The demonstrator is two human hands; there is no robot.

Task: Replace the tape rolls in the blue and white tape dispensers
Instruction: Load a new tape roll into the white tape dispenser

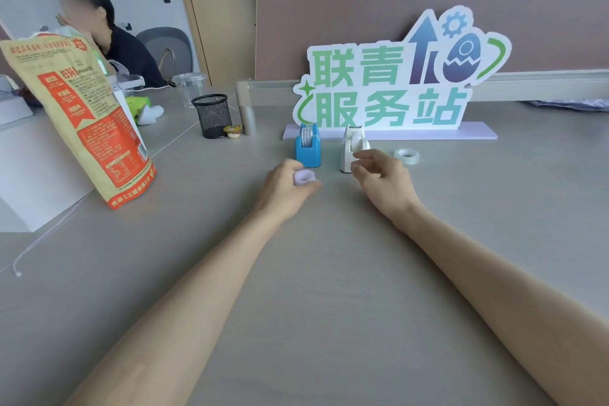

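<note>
Head view
Left hand (286,188): curled closed around a small pale tape roll (304,176), low over the grey desk (329,273), just in front of the blue dispenser (308,146).
Right hand (382,180): half open, fingers loosely bent, empty, just beside the white dispenser (353,148).
Dispensers: upright, side by side, long axes running toward the camera.
Clear tape roll (407,155): flat on the desk, right of the white dispenser.

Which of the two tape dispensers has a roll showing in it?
The blue dispenser, on the left: a white roll shows at its top. The white dispenser, beside the right hand, shows none.
</note>
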